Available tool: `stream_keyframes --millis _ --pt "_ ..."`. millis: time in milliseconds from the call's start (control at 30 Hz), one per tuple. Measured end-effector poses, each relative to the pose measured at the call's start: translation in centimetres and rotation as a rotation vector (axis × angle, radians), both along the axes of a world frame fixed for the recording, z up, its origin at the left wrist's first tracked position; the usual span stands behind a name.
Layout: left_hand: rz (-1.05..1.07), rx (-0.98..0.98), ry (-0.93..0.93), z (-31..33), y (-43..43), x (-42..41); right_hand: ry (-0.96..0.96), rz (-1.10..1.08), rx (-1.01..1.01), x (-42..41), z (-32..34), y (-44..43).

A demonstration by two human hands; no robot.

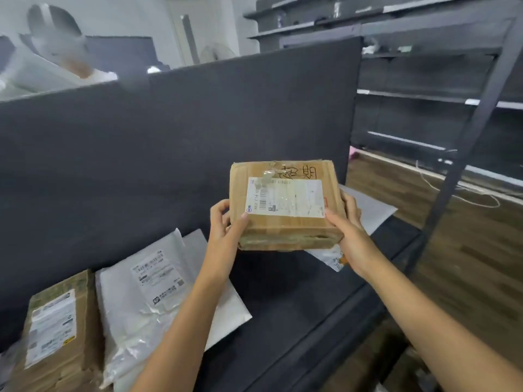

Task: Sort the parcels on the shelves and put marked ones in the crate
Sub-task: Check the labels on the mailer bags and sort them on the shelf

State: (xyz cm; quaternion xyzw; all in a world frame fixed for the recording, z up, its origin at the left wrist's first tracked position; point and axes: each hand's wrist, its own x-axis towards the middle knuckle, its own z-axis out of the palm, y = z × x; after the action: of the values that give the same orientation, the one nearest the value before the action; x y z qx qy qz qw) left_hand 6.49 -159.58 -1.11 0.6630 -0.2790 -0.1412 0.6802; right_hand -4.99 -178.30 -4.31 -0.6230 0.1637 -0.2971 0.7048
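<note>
Cardboard, brown and a bit battered: the marked parcel (285,205) is hanging in the air above the dark shelf (297,306), in front of the grey partition (169,137), touching nothing but skin. The left hand (226,222) is gripping its near left corner, thumb lying on the top face and fingers curling round the side. The right hand (348,233) is clamping the near right corner the same way, thumb pressing by the edge of the white label (285,198). Handwritten characters (300,172) are showing above that label, so I am judging this one as bound for the crate (which is not showing anywhere in view).

Here is where it could be going wrong. Both hands are sitting at the near end only, so the far end is looking free to dip and pull the box out of the thumbs. The lower front edge is looking crushed and the tape on top is lifting; a hard squeeze could be splitting that seam. A blind turn toward an unseen crate is risking a knock against the metal rack post (464,154) to the right. Swinging low is risking a sweep across the white mailer (158,292) and the brown box (56,329) lying to the left, or the grey mailer (368,210) lying just behind the right hand.
</note>
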Motion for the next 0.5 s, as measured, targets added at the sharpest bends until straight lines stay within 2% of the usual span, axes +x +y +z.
stream_keyframes --millis 133,267,500 --pt "-0.164 0.064 0.077 -2.4 -5.1 -3.1 0.091 -0.132 0.027 -5.9 -2.2 -3.6" --pt "-0.355 0.114 0.172 -5.4 -11.4 -7.6 0.181 -0.356 0.056 -13.2 -4.6 -7.2" --pt "-0.608 0.235 0.268 -11.2 -20.7 -15.2 0.208 -0.611 0.211 -24.9 -10.4 -10.7"
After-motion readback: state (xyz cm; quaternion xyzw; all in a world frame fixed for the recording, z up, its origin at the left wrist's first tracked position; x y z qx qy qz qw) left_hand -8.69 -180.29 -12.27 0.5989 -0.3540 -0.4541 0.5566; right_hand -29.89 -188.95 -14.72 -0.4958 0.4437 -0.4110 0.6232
